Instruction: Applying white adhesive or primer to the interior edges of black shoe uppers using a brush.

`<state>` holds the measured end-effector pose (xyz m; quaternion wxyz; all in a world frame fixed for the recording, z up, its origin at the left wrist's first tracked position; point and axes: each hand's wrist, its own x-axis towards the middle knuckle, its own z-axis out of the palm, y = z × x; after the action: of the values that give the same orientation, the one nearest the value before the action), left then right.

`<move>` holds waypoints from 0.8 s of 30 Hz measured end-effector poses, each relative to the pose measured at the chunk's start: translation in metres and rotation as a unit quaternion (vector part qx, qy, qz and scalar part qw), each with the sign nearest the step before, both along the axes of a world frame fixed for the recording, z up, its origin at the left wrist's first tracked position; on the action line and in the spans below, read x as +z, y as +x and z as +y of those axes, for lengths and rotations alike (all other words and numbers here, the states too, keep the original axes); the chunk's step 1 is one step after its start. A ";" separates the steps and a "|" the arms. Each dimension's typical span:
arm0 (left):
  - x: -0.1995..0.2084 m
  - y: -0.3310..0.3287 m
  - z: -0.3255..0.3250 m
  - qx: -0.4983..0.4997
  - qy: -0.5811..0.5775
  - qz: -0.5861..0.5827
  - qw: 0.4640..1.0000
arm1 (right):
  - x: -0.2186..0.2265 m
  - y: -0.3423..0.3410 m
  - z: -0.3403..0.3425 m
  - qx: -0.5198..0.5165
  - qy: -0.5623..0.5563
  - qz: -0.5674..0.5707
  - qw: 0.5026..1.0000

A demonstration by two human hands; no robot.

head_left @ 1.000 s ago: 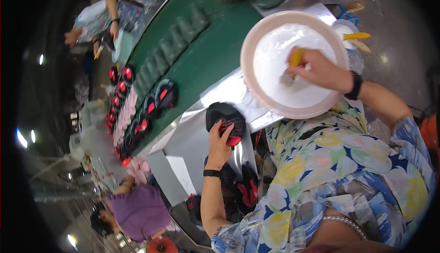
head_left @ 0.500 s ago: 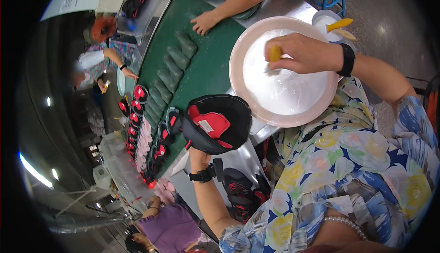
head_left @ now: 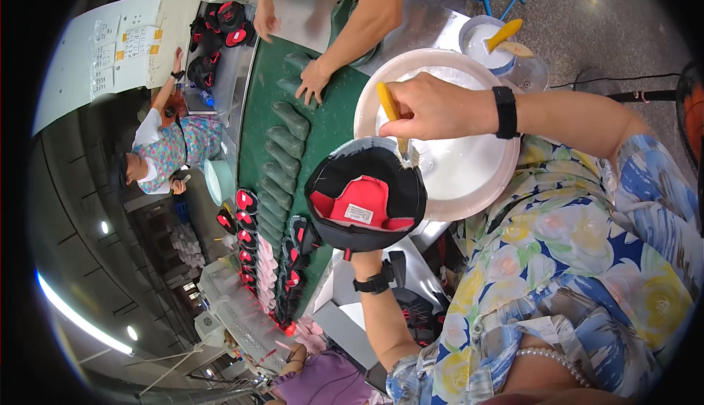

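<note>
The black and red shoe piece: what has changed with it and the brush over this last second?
The left hand lifted the black and red shoe piece off the bench, up beside the pink basin. The right hand took the yellow-handled brush from the basin to the piece's rim. Both grips stayed.

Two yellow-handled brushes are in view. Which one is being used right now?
The brush gripped in the right hand, its bristles at the rim of the black-and-red shoe part. The other brush stands unheld in the small white pot.

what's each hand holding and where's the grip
The left hand holds the black and red shoe upper up from below, by its lower edge. The right hand grips the yellow-handled brush along its handle.
</note>
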<state>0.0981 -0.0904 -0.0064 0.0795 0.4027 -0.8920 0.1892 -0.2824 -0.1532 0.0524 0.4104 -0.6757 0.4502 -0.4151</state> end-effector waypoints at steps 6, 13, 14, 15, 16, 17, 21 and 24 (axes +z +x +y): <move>0.012 -0.044 -0.003 0.044 0.046 0.229 0.971 | -0.017 0.014 0.022 -0.051 0.140 -0.107 0.983; 0.013 -0.062 -0.009 0.088 0.104 0.530 0.837 | -0.006 0.000 0.034 -0.015 0.164 -0.148 0.975; 0.025 -0.051 -0.001 0.098 0.091 0.522 0.842 | 0.000 0.000 0.035 0.001 0.161 -0.156 0.974; 0.019 -0.038 -0.006 0.150 0.221 0.594 0.759 | -0.003 -0.005 0.034 0.004 0.091 -0.137 0.986; 0.012 -0.028 -0.008 0.198 0.345 0.645 0.653 | -0.005 -0.008 0.034 0.009 0.021 -0.116 0.993; 0.032 -0.054 -0.012 0.188 0.409 0.733 0.511 | -0.005 -0.012 0.033 0.017 0.002 -0.112 0.994; 0.031 -0.062 -0.004 0.248 0.651 0.694 0.181 | -0.003 -0.006 0.034 0.063 -0.166 -0.154 0.972; 0.022 -0.083 0.009 0.202 0.735 0.646 -0.033 | 0.001 0.014 0.034 0.102 -0.269 -0.198 0.937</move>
<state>0.0153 -0.0816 0.0153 -0.2394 -0.3476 -0.0230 0.9063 -0.2683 -0.1192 0.0538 0.3343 -0.7075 0.1602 -0.6017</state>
